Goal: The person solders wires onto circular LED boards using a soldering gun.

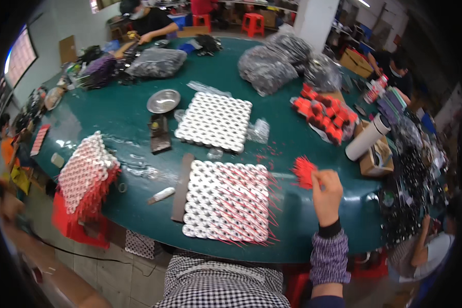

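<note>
Left hand out of view. Frame left: slab of white rounds [82,167], red strands at its right edge. Lower centre, on green table [297,228]: grid of white discs [229,201], red-stranded rightward. Right of centre: red pile [304,172]; right hand [327,196] meets it, fingertips pressed together, held strand indiscernible.

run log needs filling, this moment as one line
right hand: at red strand pile; left hand: not seen; nearer white disc block: red strands toward right

The person wears a mottled purple oversleeve [329,260], black cuff [329,229], navy sleeve [327,302] and checked black-and-white garment [220,286]
</note>
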Available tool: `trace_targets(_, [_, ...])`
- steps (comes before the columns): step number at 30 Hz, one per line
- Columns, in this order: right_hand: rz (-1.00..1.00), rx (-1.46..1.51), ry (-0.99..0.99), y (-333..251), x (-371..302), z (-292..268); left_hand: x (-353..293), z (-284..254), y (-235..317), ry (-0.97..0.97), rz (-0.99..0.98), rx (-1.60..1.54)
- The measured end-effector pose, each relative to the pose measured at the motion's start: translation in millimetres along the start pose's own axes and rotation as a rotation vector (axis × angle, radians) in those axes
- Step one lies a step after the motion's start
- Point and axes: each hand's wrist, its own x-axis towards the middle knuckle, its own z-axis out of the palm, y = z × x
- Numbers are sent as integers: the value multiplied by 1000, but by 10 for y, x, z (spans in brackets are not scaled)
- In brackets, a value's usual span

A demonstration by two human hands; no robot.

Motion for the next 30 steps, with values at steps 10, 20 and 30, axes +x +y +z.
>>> trace_targets(10, [44, -144, -273, 958, 463, 407, -1530, 601, -1888, -131, -775, -597])
trace_targets(20, [157, -97, -564, 953, 559, 611, -1714, 580, -1747, 107, -753, -418])
trace_targets(30, [299, -65, -673, 908, 687, 591, -1680, 717, -1714, 56, -770, -362])
